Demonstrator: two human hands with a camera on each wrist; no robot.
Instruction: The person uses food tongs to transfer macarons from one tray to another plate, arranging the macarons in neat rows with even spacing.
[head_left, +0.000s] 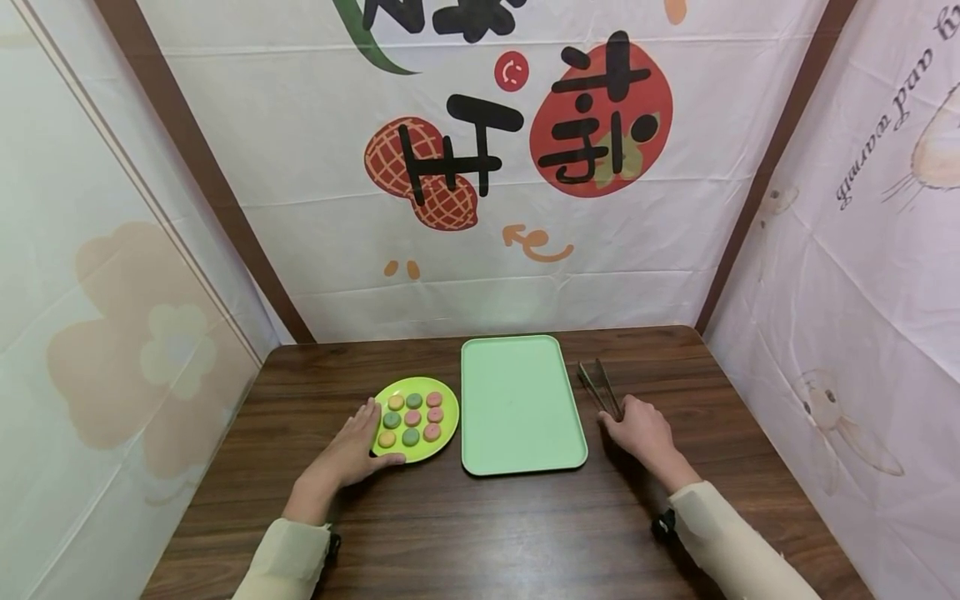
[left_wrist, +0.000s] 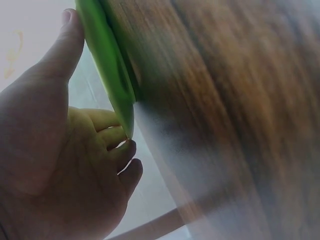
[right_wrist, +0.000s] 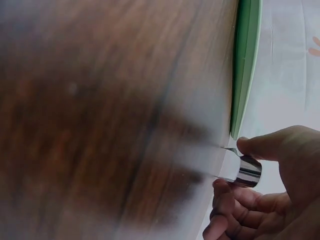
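On the left, a lime-green plate (head_left: 450, 417) bears several pink, green and yellow macarons (head_left: 412, 417). My left hand (head_left: 352, 450) lies along its left side, fingers extended at the rim and thumb spread to the near edge. In the left wrist view the plate (left_wrist: 107, 55) appears edge-on, with the thumb and fingertips at its rim. To the right of a pale green tray (head_left: 521, 408), my right hand (head_left: 645, 429) holds metal tongs (head_left: 602, 390) near their back end. The right wrist view shows the thumb and fingers on either side of the tongs (right_wrist: 249, 171).
Everything stands on a dark wooden table (head_left: 487, 533). The tray lies between the plate and the tongs. A white printed cloth (head_left: 330, 217) hangs behind the table, and similar cloths hang at both sides.
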